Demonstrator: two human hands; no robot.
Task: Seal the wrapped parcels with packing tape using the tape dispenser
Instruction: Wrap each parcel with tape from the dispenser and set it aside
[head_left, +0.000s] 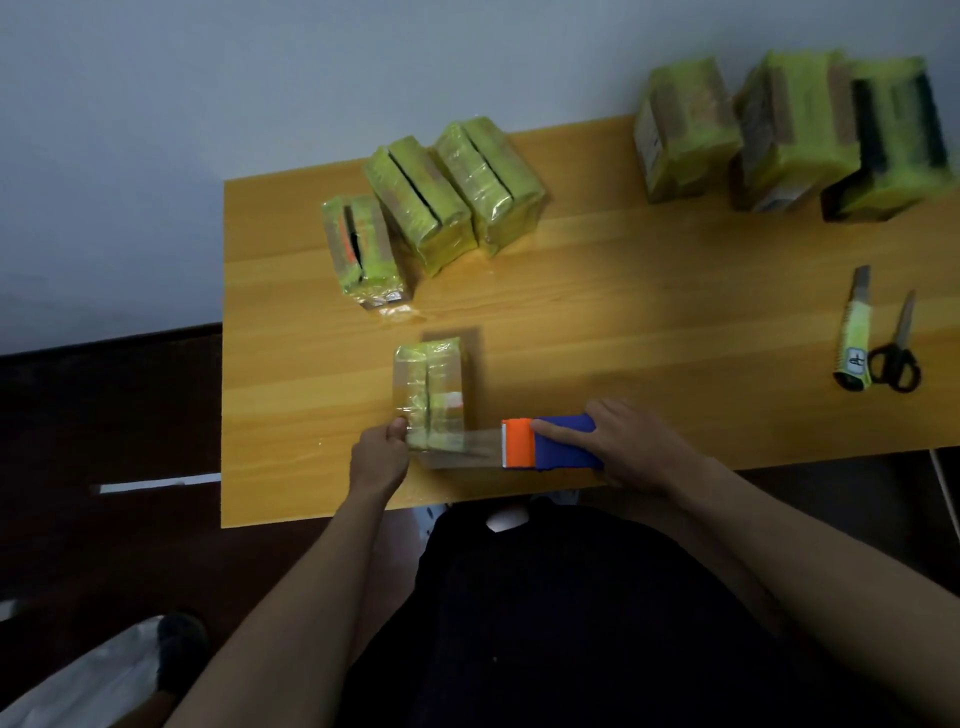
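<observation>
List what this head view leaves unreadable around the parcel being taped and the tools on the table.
- Tape roll: hidden inside the tape dispenser under the right hand.
- Near face of the parcel: partly covered by the left hand and glare on the tape strip.
- Label on the utility knife: too small to read.
- Rightmost parcel: blurred near the frame edge.
- Scissors: blade state unclear.

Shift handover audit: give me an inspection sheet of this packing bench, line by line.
Surface: wooden table, against a pale wall.
Job's things: parcel near the front edge; clear tape runs from it to the orange-and-blue tape dispenser. Three parcels far left, three more far right.
Clutter: utility knife beside scissors, right side.
Grippers: left hand pinches the parcel's near corner; right hand grips the dispenser.
Cables: white cord at the right edge.
Surroundings: dark floor, pale bag lower left.
</observation>
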